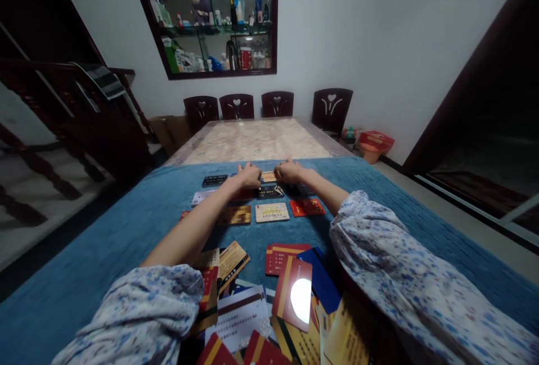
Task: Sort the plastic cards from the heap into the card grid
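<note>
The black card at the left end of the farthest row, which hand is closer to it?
The left hand: it is just right of the black card. The right hand is farther right, beyond the left one.

Cards (272, 212) lie in rows on the table (252, 137), a pile (290, 283) at its near end, chairs (268, 104) behind it, a railing (37, 65) left of it.
</note>
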Available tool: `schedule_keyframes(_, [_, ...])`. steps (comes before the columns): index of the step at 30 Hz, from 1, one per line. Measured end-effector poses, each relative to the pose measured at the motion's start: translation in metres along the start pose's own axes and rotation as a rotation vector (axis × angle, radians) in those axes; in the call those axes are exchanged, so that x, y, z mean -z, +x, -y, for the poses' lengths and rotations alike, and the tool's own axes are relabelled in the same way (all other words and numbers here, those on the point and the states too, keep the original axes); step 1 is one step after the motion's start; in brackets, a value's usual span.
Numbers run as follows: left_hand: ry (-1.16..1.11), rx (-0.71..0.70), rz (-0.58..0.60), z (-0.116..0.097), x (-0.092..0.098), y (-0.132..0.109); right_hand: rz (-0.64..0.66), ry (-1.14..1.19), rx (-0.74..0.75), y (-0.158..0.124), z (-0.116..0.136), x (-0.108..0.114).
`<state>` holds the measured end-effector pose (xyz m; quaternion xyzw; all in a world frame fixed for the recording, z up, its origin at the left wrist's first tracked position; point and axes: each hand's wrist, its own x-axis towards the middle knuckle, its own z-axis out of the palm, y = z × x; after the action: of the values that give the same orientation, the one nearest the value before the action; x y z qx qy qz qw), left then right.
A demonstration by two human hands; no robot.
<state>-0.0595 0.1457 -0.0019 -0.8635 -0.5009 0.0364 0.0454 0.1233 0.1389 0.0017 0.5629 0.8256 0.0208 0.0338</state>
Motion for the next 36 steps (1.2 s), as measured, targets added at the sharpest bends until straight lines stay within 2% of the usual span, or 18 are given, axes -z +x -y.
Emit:
schedule_keyframes(18, [-0.013,-0.009,0.009,-0.003,-0.001,0.001,0.019,-0.029,0.017,-0.003,0.003,0.002])
schedule_keyframes(22, [0.003,-0.02,-0.044,-0.002,0.001,-0.002,0.008,-0.037,0.029,-0.005,0.002,0.002])
schedule_keyframes(29, [0.006,-0.077,-0.135,0.002,0.014,-0.026,-0.067,-0.036,0.029,-0.011,-0.002,0.003])
schedule_keyframes(36, [-0.015,-0.104,-0.187,0.003,0.025,-0.059,-0.095,-0.032,0.095,-0.034,0.008,0.012])
